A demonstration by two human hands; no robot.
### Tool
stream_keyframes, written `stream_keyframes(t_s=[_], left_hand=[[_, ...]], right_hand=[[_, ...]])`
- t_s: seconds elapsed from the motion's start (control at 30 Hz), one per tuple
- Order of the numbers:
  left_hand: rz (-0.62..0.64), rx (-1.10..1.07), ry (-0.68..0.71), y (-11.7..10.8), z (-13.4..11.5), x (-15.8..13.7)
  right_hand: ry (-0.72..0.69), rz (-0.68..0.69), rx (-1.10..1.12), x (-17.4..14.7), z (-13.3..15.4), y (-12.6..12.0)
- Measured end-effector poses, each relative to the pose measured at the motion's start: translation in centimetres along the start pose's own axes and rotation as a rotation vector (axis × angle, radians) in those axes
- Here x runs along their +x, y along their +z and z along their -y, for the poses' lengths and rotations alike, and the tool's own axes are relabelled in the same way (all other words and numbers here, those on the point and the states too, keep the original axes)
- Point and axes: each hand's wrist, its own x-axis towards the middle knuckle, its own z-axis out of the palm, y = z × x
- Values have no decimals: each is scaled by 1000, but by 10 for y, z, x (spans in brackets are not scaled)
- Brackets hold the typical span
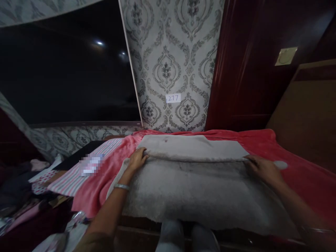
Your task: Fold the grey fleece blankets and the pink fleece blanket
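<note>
A large grey plush cloth [189, 189] lies spread in front of me, with its far part folded over so that a paler strip [183, 147] shows along the back. My left hand [135, 162] is at the left end of the fold, its fingers and thumb closed on the cloth's edge. At the right end of the same fold, my right hand [265, 169] pinches the cloth between thumb and fingers. The near edge of the cloth hangs uneven above my legs.
Under the cloth is a red blanket [307, 178]. A striped cloth [70, 178] lies to the left, near a heap of clothes and odds and ends [31, 206]. Behind stand a dark television [65, 73], a patterned wall [168, 45] and a dark red wooden panel [244, 70].
</note>
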Motion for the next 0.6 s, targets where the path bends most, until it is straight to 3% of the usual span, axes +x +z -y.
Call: stream_keyframes(t_s=[0.27,0.6], left_hand=[[256,-31,178,-31,-3,14],[268,-15,116,-51,-2,35]], right_hand=[[-2,49,45,-11,-6,6],[28,158,-74,-20,-8,8]])
